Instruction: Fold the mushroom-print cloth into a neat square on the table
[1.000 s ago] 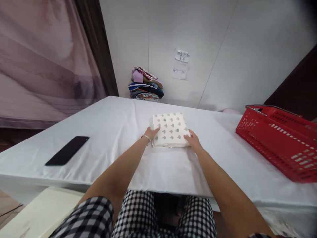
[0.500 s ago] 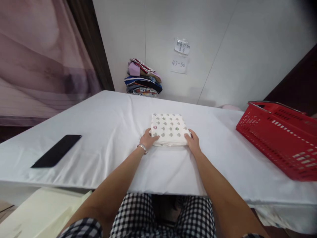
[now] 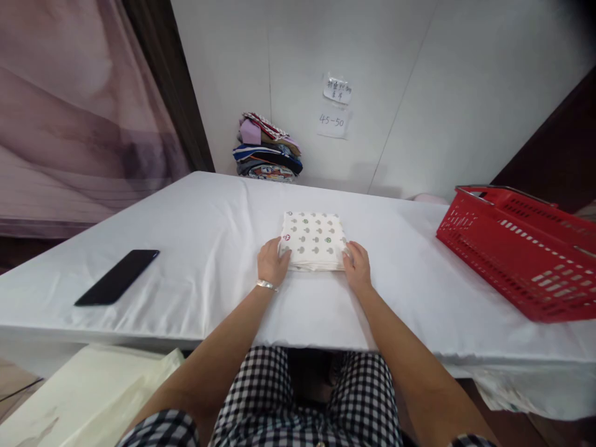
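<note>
- So our left hand (image 3: 273,262) and right hand (image 3: 357,267) pinch opposite sides of the folded white printed cloth (image 3: 313,234), thumbs on top.
- It's on our white-draped table (image 3: 400,267); even pressure should keep layers square.

Lateral access on the desk (image 3: 223,217): a free lane lies between the low, flat black slab (image 3: 118,278) and the left hand (image 3: 273,264); a second lies between the right hand (image 3: 357,267) and the red basket (image 3: 516,254). The basket's raised side obstructs passage at far right. Both hands block the near corners of the folded cloth (image 3: 314,233); its front edge is accessible between them. Behind it, open surface extends to the far edge, where the fabric stack (image 3: 267,152) and wall (image 3: 395,74) limit reach.
</note>
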Demonstrator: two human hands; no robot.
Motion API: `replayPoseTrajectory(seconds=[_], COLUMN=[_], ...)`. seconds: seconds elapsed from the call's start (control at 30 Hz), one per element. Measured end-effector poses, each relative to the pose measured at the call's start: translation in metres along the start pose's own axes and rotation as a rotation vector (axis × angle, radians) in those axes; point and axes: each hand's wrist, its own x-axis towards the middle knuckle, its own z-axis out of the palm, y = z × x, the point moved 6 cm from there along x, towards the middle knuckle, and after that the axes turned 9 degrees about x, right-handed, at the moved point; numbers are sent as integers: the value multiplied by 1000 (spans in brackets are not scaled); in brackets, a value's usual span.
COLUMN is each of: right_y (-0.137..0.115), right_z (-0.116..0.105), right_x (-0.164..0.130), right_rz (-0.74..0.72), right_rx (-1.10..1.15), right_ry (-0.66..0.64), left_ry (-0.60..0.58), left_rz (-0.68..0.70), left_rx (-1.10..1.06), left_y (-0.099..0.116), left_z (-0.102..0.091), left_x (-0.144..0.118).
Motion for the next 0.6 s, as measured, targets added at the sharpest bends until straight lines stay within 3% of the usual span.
replayPoseTrajectory(seconds=[0.1,0.17,0.33,0.6], right_y=[-22,-30,-36,-35], right_z=[5,10,18,27], right_x=[-6,-8,-10,-9], right_rz=[-229,-290,-293,-298], right_rx=[-38,-65,-130,-204], right_ry=[-92,-160,-280,-300], left_ry=[-25,-87,-154,-176], left_rz=[297,396,430,487], left_rx=[60,80,120,156], left_y=[27,39,46,50], left_z=[0,7,21,26], left_x=[-12,-17,-17,-16])
